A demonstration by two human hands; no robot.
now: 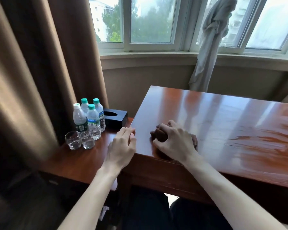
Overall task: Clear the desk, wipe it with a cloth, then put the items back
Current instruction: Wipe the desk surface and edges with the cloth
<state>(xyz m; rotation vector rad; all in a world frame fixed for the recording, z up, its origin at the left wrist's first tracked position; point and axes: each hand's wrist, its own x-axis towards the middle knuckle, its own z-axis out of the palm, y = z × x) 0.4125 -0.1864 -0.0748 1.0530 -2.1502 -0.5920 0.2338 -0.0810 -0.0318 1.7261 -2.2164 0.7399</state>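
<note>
The glossy red-brown desk [223,117] fills the right half of the view. My right hand [175,143] grips a dark brown cloth [158,135] bunched on the desk near its front left corner. My left hand [123,145] hovers beside the desk's left edge, its fingers loosely bent with the tips near the corner, holding nothing. On the lower side table [70,161] to the left stand several water bottles [90,118], two small glasses [80,141] and a black tissue box [115,117].
Heavy brown curtains [32,72] hang at the left, right behind the side table. A knotted grey sheer curtain [208,52] hangs behind the desk in front of the window [150,22]. My legs are under the desk's front edge.
</note>
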